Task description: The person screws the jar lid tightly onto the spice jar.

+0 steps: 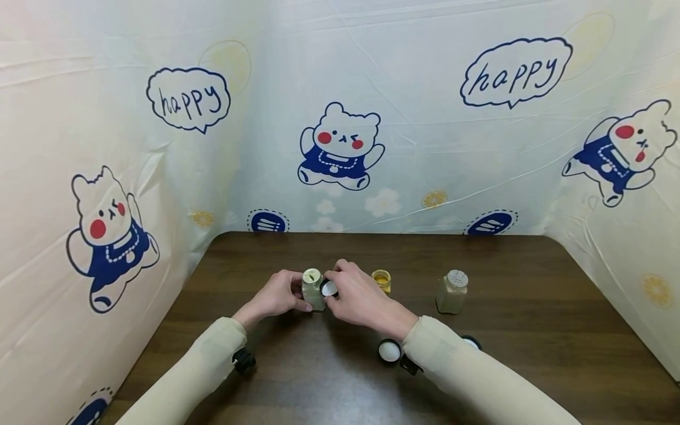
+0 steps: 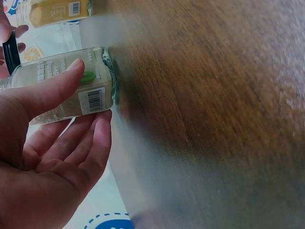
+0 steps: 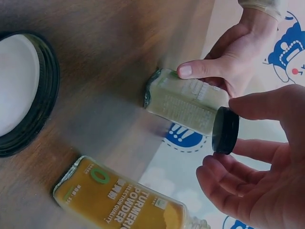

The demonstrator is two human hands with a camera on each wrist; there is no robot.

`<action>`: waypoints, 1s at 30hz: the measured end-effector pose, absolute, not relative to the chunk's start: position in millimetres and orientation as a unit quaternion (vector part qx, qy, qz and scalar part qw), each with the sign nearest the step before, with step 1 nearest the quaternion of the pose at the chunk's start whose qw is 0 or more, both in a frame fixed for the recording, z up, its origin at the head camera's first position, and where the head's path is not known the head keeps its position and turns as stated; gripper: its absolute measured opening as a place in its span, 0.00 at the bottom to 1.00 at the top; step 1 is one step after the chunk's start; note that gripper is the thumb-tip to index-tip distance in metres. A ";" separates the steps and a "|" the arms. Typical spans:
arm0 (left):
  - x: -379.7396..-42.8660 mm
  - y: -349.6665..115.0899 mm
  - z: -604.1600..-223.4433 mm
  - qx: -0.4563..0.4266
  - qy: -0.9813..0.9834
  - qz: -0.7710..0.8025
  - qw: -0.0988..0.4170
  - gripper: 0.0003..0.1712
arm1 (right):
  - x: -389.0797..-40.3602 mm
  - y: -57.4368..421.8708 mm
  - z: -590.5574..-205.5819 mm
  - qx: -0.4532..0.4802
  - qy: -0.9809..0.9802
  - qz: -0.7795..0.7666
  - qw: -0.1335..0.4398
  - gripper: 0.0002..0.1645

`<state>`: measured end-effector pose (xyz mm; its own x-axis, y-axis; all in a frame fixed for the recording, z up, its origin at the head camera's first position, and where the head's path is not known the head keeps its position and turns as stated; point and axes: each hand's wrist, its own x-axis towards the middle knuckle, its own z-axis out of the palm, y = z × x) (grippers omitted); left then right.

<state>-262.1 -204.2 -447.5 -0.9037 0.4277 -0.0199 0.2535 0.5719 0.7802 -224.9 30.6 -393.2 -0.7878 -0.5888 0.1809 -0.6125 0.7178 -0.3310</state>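
My left hand (image 1: pixel 277 293) grips a square glass spice jar (image 1: pixel 313 294) of pale greenish powder, thumb on one side and fingers on the other. The jar stands upright on the table, and its top has no lid. Right beside the jar's upper part, my right hand (image 1: pixel 358 300) pinches a black screw lid (image 3: pixel 225 130) between thumb and fingers. The lid's white inner face shows in the head view. Behind the right hand stands a jar of yellow turmeric powder (image 3: pixel 124 198), uncapped and partly hidden by that hand in the head view.
A third glass jar (image 1: pixel 453 292), with a perforated white top, stands to the right on the brown wooden table (image 1: pixel 308 378). One black lid (image 1: pixel 389 352) lies white side up by the right wrist. Another lid (image 1: pixel 471 342) is partly covered by the right sleeve.
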 end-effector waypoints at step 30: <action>-262.6 -203.3 -448.1 0.196 0.882 0.417 0.104 0.25 | -228.7 27.4 -389.3 0.332 -0.925 0.172 0.059 0.31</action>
